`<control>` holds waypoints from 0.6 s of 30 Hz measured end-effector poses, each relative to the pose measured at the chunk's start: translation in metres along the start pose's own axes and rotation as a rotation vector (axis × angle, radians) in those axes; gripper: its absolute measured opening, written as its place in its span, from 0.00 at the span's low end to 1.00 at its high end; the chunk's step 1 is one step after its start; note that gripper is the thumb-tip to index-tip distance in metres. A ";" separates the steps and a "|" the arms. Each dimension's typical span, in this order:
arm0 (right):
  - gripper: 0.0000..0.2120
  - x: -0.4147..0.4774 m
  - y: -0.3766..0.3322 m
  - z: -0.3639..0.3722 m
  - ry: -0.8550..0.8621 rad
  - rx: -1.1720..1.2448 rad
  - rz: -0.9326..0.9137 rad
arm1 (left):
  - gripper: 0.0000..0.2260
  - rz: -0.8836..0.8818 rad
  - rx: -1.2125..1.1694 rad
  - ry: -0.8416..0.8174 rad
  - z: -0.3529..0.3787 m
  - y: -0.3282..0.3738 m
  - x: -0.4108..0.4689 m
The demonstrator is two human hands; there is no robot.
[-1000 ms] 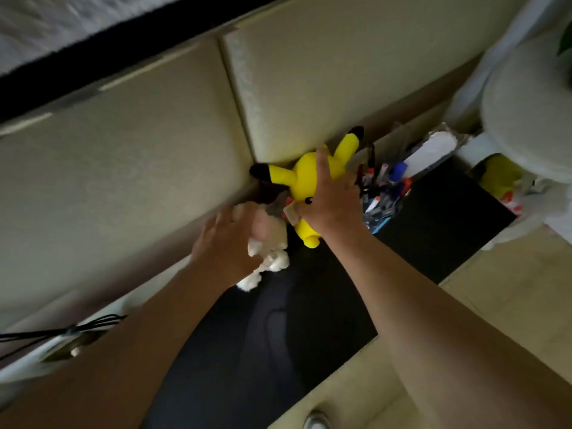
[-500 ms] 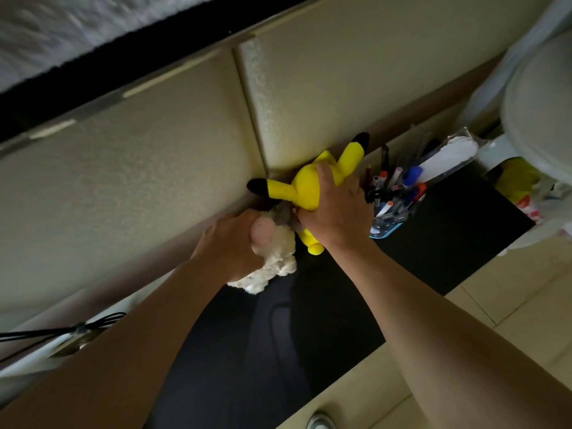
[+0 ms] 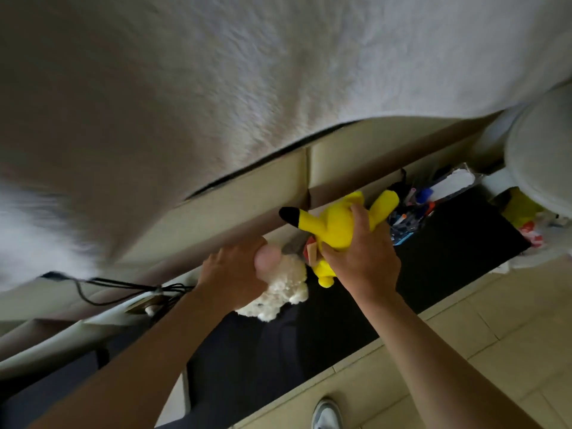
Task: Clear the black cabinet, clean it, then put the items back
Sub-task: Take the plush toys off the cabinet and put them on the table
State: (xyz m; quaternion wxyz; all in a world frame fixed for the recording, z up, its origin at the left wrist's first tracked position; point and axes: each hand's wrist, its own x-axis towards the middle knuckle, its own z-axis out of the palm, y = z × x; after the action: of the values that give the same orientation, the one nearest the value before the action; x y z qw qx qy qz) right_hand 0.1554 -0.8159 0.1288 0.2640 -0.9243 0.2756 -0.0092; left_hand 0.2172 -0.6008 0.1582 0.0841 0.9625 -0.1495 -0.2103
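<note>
A yellow plush toy (image 3: pixel 335 221) with black-tipped ears is lifted off the back of the black cabinet top (image 3: pixel 340 311), near the beige bed side. My right hand (image 3: pixel 362 258) grips its body from behind. My left hand (image 3: pixel 238 274) grips a white fluffy plush toy (image 3: pixel 278 292) with a pink round part, just left of the yellow one, low over the cabinet top. A clear pen holder (image 3: pixel 408 218) full of markers stands on the cabinet to the right of the yellow toy.
A white fluffy blanket (image 3: pixel 247 88) covers the bed above the cabinet. Black cables (image 3: pixel 123 286) run along the left. A white round lamp or stool (image 3: pixel 541 159) and a yellow item (image 3: pixel 520 209) sit at the right. Beige floor tiles (image 3: pixel 479 335) and a shoe (image 3: pixel 326 414) are below.
The camera has tilted up toward the bed. Both hands have lifted slightly with their toys; the yellow toy is higher off the cabinet top than before.
</note>
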 end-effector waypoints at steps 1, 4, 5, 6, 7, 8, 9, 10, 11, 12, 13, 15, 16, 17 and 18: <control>0.42 -0.013 -0.008 -0.010 -0.003 0.008 0.011 | 0.26 -0.003 -0.003 -0.010 -0.010 -0.004 -0.017; 0.41 -0.061 -0.032 -0.035 -0.007 0.007 0.013 | 0.28 -0.019 0.008 -0.021 -0.038 -0.017 -0.072; 0.42 -0.079 -0.040 -0.042 -0.016 0.005 0.006 | 0.29 -0.021 0.007 -0.017 -0.045 -0.022 -0.092; 0.42 -0.098 -0.048 -0.049 -0.028 0.002 0.000 | 0.29 -0.019 0.010 -0.015 -0.051 -0.027 -0.111; 0.42 -0.115 -0.056 -0.055 -0.041 -0.004 -0.004 | 0.29 -0.017 0.009 -0.013 -0.056 -0.034 -0.129; 0.42 -0.133 -0.064 -0.061 -0.055 -0.017 -0.010 | 0.28 -0.018 0.003 -0.016 -0.060 -0.040 -0.149; 0.42 -0.151 -0.072 -0.067 -0.067 -0.033 -0.024 | 0.26 -0.017 -0.006 -0.018 -0.064 -0.047 -0.168; 0.42 -0.169 -0.081 -0.073 -0.077 -0.050 -0.048 | 0.25 -0.013 -0.010 -0.021 -0.067 -0.053 -0.189; 0.42 -0.187 -0.089 -0.080 -0.084 -0.063 -0.073 | 0.24 -0.006 -0.009 -0.027 -0.070 -0.061 -0.208; 0.43 -0.203 -0.099 -0.086 -0.086 -0.074 -0.096 | 0.24 0.001 -0.004 -0.032 -0.074 -0.068 -0.228; 0.43 -0.218 -0.108 -0.091 -0.087 -0.083 -0.114 | 0.24 0.007 0.004 -0.029 -0.079 -0.076 -0.246; 0.43 -0.244 -0.129 -0.100 -0.075 -0.097 -0.150 | 0.25 0.013 0.019 -0.004 -0.092 -0.095 -0.279; 0.42 -0.254 -0.140 -0.104 -0.065 -0.102 -0.172 | 0.25 0.008 0.019 0.015 -0.099 -0.106 -0.294; 0.42 -0.264 -0.152 -0.107 -0.056 -0.105 -0.200 | 0.26 -0.003 0.021 0.037 -0.108 -0.117 -0.308; 0.42 -0.273 -0.165 -0.110 -0.052 -0.110 -0.228 | 0.26 -0.020 0.020 0.056 -0.116 -0.129 -0.322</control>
State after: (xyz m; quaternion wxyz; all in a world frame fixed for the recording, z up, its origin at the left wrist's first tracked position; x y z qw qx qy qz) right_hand -0.0106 -0.6115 0.3396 0.2171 -0.9627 0.1618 0.0001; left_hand 0.0210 -0.3641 0.3556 0.0766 0.9702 -0.1395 -0.1824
